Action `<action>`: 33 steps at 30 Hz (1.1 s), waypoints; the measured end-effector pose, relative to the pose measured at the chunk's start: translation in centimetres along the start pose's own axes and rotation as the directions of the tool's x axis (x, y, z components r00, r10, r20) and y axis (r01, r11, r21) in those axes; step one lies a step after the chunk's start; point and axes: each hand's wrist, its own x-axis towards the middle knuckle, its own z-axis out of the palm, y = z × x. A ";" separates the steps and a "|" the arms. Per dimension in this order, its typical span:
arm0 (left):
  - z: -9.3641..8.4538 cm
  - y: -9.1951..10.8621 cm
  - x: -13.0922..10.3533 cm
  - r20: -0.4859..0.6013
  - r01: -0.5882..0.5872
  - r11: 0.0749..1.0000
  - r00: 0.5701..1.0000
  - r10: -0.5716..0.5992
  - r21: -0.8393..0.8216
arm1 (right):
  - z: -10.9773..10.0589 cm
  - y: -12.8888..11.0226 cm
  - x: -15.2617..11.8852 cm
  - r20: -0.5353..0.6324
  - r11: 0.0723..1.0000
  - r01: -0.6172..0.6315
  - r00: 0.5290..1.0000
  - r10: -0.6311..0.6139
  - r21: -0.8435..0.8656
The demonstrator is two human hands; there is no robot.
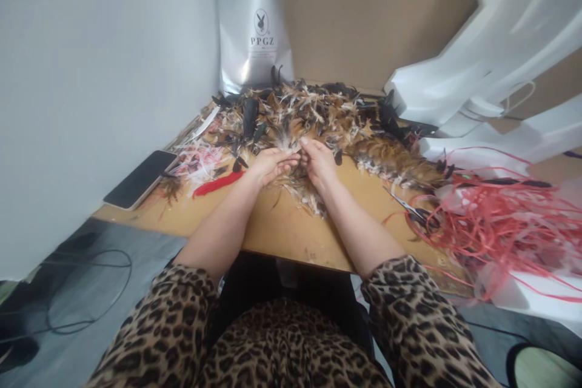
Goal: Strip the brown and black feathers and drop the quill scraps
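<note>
Both hands meet over the middle of the wooden table (273, 227), in front of a wide heap of brown, black and white feathers (327, 106). Between my left hand (273, 165) and my right hand (318, 160) is a small tuft of feathers (287, 140), pale at the quills. My right thumb and index finger pinch the quill end. The left fingers are closed around the lower side of the tuft. More loose feathers (304, 197) lie on the table under the hands. A red strip (218, 184) lies left of my left wrist.
A phone (142, 179) rests at the left edge near white and pink shreds (202, 160). Scissors (411, 209) lie right, beside tangled red ribbon (495, 218). A silver bag (254, 24) stands behind the heap. White curved panels (491, 54) lean at the right.
</note>
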 end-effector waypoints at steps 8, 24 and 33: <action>0.2 -0.2 0.0 0.043 0.028 1.000 0.999 -0.028 0.003 | 0.1 1.0 0.0 -0.078 0.997 0.064 0.995 -0.068 -0.049; -0.3 -0.3 0.7 -0.021 -0.223 0.960 0.973 0.230 0.171 | 0.3 0.4 -0.4 -0.070 0.979 0.121 0.988 -0.134 -0.165; -0.3 -0.1 0.2 0.135 -0.276 0.936 0.959 0.251 0.217 | -0.6 0.0 0.0 0.094 0.923 0.213 0.977 -0.193 -0.320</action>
